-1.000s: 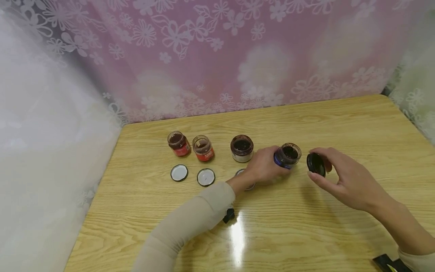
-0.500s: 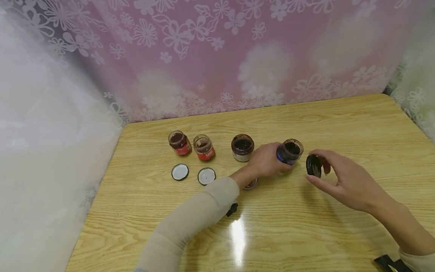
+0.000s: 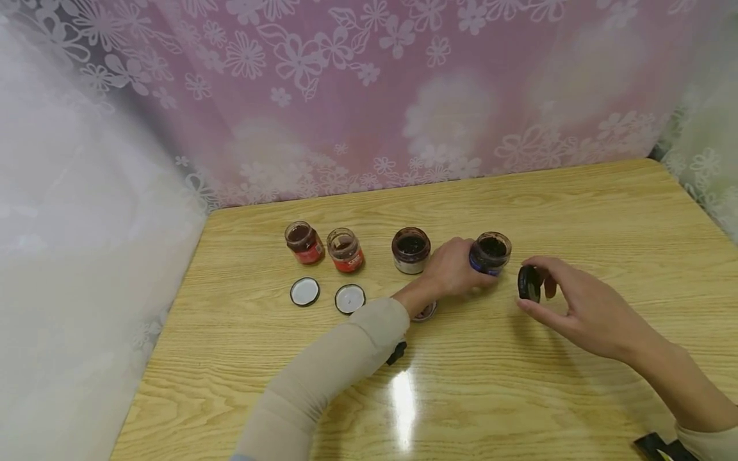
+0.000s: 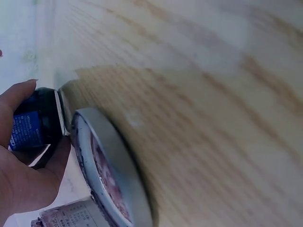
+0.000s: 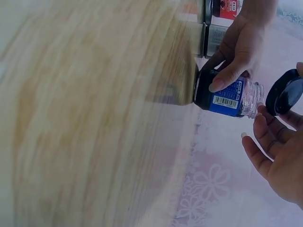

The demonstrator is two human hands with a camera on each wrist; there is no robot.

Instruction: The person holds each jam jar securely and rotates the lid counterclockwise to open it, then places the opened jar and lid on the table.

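Note:
My left hand [image 3: 452, 267] grips an uncapped glass jar [image 3: 490, 254] with a blue label and dark contents, thumb on one side, fingers round the other. The jar stands upright on the table; its label and barcode show in the right wrist view, where the jar [image 5: 227, 100] appears sideways. Just right of the jar, my right hand [image 3: 588, 310] pinches a black lid [image 3: 528, 284] by its edge, tilted nearly upright and held above the table. Clear space separates lid and jar mouth in the head view. Beneath my left wrist, another lid [image 3: 425, 312] is partly hidden.
Left of my hand stand a white-labelled jar [image 3: 410, 251] and two red-labelled jars [image 3: 348, 251], [image 3: 304, 243], all uncapped. Two lids [image 3: 304, 292], [image 3: 350, 299] lie inside-up before the red ones. A flowered pink curtain [image 3: 369, 96] hangs behind the wooden table [image 3: 490, 397].
The blue-labelled jar has shifted slightly away from me in my left hand. The black lid has turned from facing partly up to nearly edge-on and moved a little left.

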